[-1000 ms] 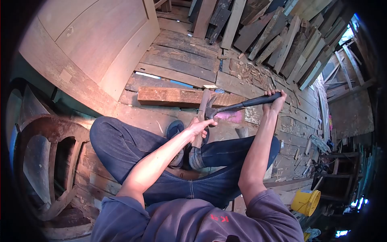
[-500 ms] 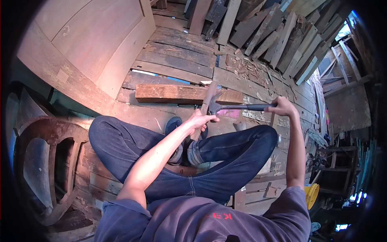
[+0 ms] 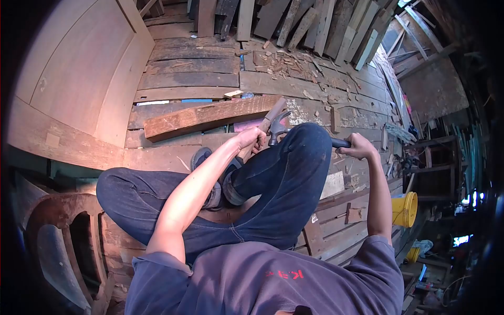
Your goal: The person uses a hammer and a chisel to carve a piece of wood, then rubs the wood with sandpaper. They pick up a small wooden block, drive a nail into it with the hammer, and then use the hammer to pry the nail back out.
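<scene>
My left hand (image 3: 250, 139) is closed around a narrow strip of wood (image 3: 274, 113), which slants up over the right end of a thick wooden beam (image 3: 210, 116) on the floor. My right hand (image 3: 358, 147) grips the dark handle of a claw hammer (image 3: 277, 129) near its end. The hammer head is right beside the wood strip, just past my left fingers. A raised knee (image 3: 307, 152) in jeans hides the middle of the hammer handle.
A wooden door panel (image 3: 79, 79) stands at the left, above a curved chair frame (image 3: 63, 202). Boards (image 3: 310, 26) lean along the back. Wood chips (image 3: 283, 62) litter the plank floor. A yellow bucket (image 3: 404, 210) stands at the right.
The view has swung to the right, so the surroundings appear further left. The knee on the right has risen in front of the hammer handle. Both hands keep their holds.
</scene>
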`<state>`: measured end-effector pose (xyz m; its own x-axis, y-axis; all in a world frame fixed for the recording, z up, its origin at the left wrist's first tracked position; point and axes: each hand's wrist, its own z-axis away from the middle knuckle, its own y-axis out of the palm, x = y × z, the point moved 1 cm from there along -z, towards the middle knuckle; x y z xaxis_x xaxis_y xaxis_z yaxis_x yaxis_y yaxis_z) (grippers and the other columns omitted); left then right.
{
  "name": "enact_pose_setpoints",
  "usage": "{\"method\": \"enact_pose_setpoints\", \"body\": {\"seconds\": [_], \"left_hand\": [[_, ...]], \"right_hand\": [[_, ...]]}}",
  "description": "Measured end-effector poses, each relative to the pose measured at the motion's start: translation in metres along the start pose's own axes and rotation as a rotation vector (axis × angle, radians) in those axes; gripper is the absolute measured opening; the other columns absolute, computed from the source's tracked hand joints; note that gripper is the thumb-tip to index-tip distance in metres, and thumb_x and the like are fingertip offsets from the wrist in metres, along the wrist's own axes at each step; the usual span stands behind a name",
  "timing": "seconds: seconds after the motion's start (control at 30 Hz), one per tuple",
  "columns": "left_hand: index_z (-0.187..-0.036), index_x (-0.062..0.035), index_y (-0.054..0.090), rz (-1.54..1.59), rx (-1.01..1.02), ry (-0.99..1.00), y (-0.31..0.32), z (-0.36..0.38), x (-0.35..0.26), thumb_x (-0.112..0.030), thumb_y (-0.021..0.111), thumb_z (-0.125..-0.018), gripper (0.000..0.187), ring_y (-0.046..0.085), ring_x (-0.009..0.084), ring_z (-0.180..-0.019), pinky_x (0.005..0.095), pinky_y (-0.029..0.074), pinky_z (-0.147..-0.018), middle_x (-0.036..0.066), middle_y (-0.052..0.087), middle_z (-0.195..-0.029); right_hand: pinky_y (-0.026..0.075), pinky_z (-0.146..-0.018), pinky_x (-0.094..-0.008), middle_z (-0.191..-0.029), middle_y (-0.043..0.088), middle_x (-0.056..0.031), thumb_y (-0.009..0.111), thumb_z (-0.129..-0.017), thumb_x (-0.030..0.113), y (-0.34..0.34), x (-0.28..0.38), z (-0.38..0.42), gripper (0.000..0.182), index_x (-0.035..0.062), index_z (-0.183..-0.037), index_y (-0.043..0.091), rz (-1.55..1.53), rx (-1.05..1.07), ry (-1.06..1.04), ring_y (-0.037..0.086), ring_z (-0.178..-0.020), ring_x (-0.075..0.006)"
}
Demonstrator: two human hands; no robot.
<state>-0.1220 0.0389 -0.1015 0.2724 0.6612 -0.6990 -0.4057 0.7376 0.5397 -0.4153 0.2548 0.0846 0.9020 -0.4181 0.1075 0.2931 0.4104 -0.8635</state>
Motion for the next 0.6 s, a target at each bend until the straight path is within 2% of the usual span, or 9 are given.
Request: {"method": "enact_pose_setpoints", "body": {"seconds": [0.13, 0.23, 0.27, 0.4, 0.5, 0.53, 0.57, 0.6], "left_hand": [[-0.084, -0.0015, 0.057, -0.081, -0.102, 0.013, 0.002, 0.012, 0.003, -0.01, 0.059, -0.065, 0.022, 0.043, 0.014, -0.054, 0.0271, 0.038, -0.044, 0.005, 0.043, -0.066], [-0.091, 0.0005, 0.058, -0.113, -0.095, 0.021, 0.008, 0.018, -0.004, -0.01, 0.059, -0.063, 0.03, 0.044, 0.0142, -0.054, 0.0272, 0.04, -0.044, 0.006, 0.044, -0.068], [-0.08, -0.0007, 0.053, -0.12, -0.122, 0.044, 0.01, 0.021, -0.005, -0.004, 0.06, -0.069, 0.013, 0.045, 0.0113, -0.049, 0.0262, 0.037, -0.041, 0.006, 0.049, -0.062], [-0.08, -0.0002, 0.054, -0.177, -0.123, 0.042, 0.016, 0.027, -0.011, 0.001, 0.058, -0.07, 0.011, 0.045, 0.0101, -0.048, 0.0251, 0.036, -0.039, 0.005, 0.048, -0.061], [-0.081, 0.0, 0.055, -0.265, -0.156, 0.088, 0.024, 0.033, -0.018, 0.001, 0.058, -0.069, 0.012, 0.044, 0.0103, -0.047, 0.0251, 0.035, -0.039, 0.003, 0.048, -0.06], [-0.079, 0.0005, 0.057, -0.258, -0.121, 0.078, 0.026, 0.032, -0.018, 0.0, 0.056, -0.07, 0.008, 0.045, 0.0114, -0.048, 0.0277, 0.036, -0.041, 0.003, 0.049, -0.06], [-0.073, 0.0002, 0.057, 0.004, -0.312, 0.267, 0.036, -0.002, 0.015, -0.003, 0.054, -0.071, 0.005, 0.047, 0.0132, -0.049, 0.0305, 0.037, -0.044, 0.003, 0.049, -0.06], [-0.074, -0.0005, 0.057, -0.049, -0.5, 0.27, 0.027, -0.019, 0.027, -0.006, 0.054, -0.072, 0.006, 0.048, 0.014, -0.05, 0.0313, 0.037, -0.045, 0.004, 0.049, -0.06]], "right_hand": [[0.043, -0.05, -0.0393, -0.052, 0.049, -0.0152, 0.076, -0.069, 0.034, 0.024, -0.007, 0.006, 0.04, -0.0032, -0.067, 0.063, -0.088, -0.021, -0.041, 0.054, -0.048, -0.0254], [0.041, -0.049, -0.0382, -0.051, 0.046, -0.0122, 0.075, -0.07, 0.033, 0.037, -0.011, 0.008, 0.039, -0.0032, -0.065, 0.061, -0.127, -0.042, -0.036, 0.05, -0.047, -0.0232], [0.041, -0.049, -0.0379, -0.05, 0.046, -0.0115, 0.074, -0.07, 0.033, 0.039, -0.013, 0.008, 0.039, -0.0034, -0.065, 0.061, -0.11, -0.054, -0.042, 0.049, -0.046, -0.0226], [0.038, -0.046, -0.037, -0.047, 0.043, -0.0083, 0.074, -0.07, 0.03, 0.059, -0.022, 0.01, 0.038, -0.0034, -0.062, 0.059, -0.147, -0.06, -0.028, 0.044, -0.043, -0.0193], [0.036, -0.043, -0.0342, -0.046, 0.041, -0.0038, 0.073, -0.074, 0.026, 0.081, -0.023, 0.014, 0.035, -0.0029, -0.06, 0.059, -0.159, -0.109, 0.001, 0.042, -0.042, -0.0129], [0.035, -0.042, -0.0331, -0.047, 0.042, -0.0024, 0.074, -0.076, 0.026, 0.079, -0.007, 0.022, 0.037, -0.0028, -0.059, 0.058, -0.29, -0.085, 0.036, 0.043, -0.043, -0.0111], [0.035, -0.042, -0.0321, -0.047, 0.043, -0.0009, 0.074, -0.078, 0.026, 0.081, 0.012, 0.032, 0.039, -0.0026, -0.057, 0.057, -0.423, -0.057, 0.073, 0.043, -0.043, -0.0094], [0.033, -0.04, -0.0305, -0.047, 0.043, 0.0013, 0.075, -0.081, 0.028, 0.102, 0.021, 0.04, 0.045, -0.0016, -0.054, 0.054, -0.487, -0.06, 0.197, 0.042, -0.043, -0.0073]]}}
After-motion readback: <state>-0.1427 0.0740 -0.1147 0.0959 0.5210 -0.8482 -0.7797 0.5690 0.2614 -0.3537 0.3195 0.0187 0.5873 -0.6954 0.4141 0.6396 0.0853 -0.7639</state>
